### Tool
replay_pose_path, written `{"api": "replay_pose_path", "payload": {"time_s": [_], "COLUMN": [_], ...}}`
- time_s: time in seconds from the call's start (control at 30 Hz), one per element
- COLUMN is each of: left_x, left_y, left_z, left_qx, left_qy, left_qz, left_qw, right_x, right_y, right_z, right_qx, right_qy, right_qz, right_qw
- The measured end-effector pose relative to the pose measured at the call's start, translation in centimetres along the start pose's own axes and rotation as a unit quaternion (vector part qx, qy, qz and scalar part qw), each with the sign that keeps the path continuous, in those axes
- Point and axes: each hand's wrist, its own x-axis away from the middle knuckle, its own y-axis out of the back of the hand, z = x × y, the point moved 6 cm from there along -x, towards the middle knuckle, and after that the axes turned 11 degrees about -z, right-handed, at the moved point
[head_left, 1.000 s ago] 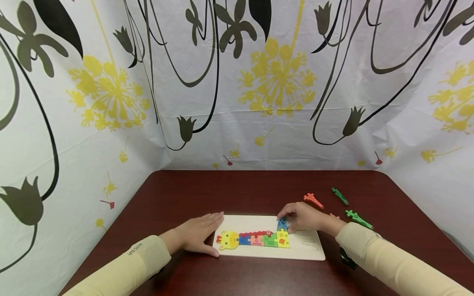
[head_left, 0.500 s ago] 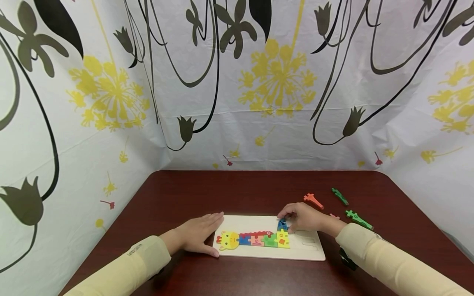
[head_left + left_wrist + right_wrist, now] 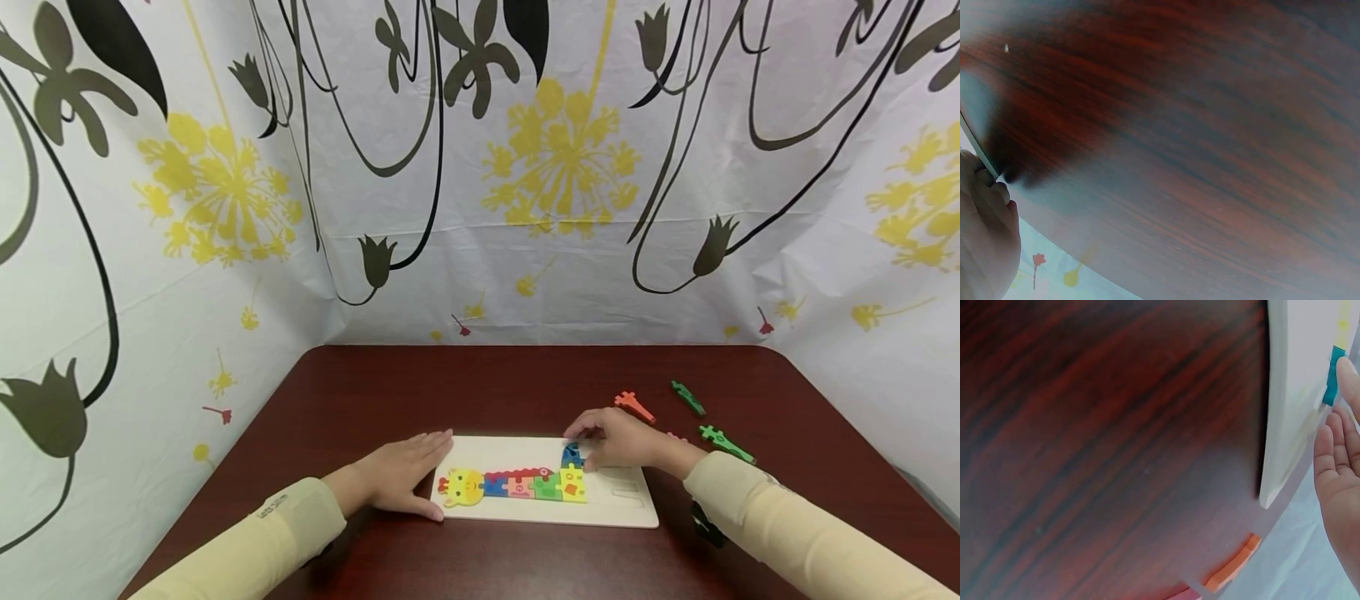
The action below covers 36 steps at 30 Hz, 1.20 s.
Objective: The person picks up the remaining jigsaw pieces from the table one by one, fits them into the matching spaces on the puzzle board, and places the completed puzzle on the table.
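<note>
A pale wooden puzzle board (image 3: pixel 498 451) lies flat on the table, carrying a giraffe puzzle with a yellow head piece (image 3: pixel 463 488) at its left end. My left hand (image 3: pixel 408 473) rests with fingers extended on the board's left edge; the left wrist view catches part of that hand (image 3: pixel 988 234) by the board edge. Between thumb and fingers my right hand (image 3: pixel 621 438) pinches a blue puzzle piece (image 3: pixel 572 455), just behind the yellow piece (image 3: pixel 573 486). In the right wrist view the thumb touches this blue piece (image 3: pixel 1333 378); whether it is fully seated cannot be told.
Beyond the right hand lie loose pieces: an orange one (image 3: pixel 635 407), a dark green one (image 3: pixel 688 398), a light green one (image 3: pixel 726 443) and a pink one (image 3: pixel 677 437), partly hidden by the wrist. Patterned cloth (image 3: pixel 465 192) hangs behind the dark red-brown table (image 3: pixel 435 379).
My right hand has shifted very slightly to the right, still pinching the blue puzzle piece. The left hand and the board have stayed put.
</note>
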Motion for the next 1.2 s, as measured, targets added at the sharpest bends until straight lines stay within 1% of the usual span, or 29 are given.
{"api": "replay_pose_path", "payload": {"time_s": [0.3, 0.63, 0.73, 0.93, 1.2], "left_x": [0.1, 0.1, 0.1, 0.0, 0.0], "left_y": [0.1, 0.2, 0.2, 0.3, 0.1], "left_z": [-0.1, 0.0, 0.0, 0.0, 0.2], "left_qx": [0.004, 0.009, 0.01, 0.007, 0.007], "left_qy": [-0.001, -0.001, 0.0, -0.003, -0.007], "left_qz": [0.001, -0.001, 0.0, -0.001, -0.003], "left_qw": [1.0, 1.0, 0.9999, 1.0, 0.9999], "right_x": [0.0, 0.3, 0.5, 1.0, 1.9], "right_y": [1.1, 2.6, 3.2, 4.5, 5.4], "right_z": [0.2, 0.3, 0.2, 0.2, -0.2], "right_qx": [-0.008, -0.035, -0.035, -0.021, -0.012], "right_qy": [-0.004, -0.028, -0.031, -0.036, -0.037], "right_qz": [-0.021, -0.047, -0.056, -0.088, -0.119], "right_qw": [0.9997, 0.9979, 0.9973, 0.9953, 0.9921]}}
